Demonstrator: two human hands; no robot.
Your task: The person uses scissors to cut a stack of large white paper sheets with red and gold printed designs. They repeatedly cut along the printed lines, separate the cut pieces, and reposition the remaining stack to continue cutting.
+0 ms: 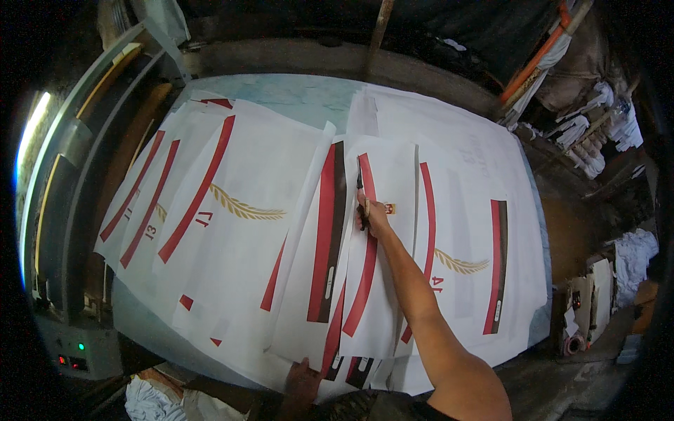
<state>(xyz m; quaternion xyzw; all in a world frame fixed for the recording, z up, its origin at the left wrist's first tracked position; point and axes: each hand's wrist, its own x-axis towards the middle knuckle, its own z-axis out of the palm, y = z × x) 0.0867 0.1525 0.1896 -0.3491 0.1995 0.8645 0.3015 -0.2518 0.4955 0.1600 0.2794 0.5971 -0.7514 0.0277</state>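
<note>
My right hand [374,217] is closed round the handles of dark scissors [360,184]. The scissors' blades point away from me and lie along a red curved band on a narrow white printed paper sheet [379,281]. Near the front edge of the table, my left hand [303,380] grips the lower edge of a printed sheet [295,330] with a red and dark stripe. Shadow hides part of that hand. Right under my right hand, the cut line cannot be made out.
More white sheets with red bands and gold leaf prints [246,203] overlap across the pale blue table [281,88]. A machine with long rollers [105,140] and a control box [77,351] stands at the left. White cloth scraps [635,263] are piled at the right.
</note>
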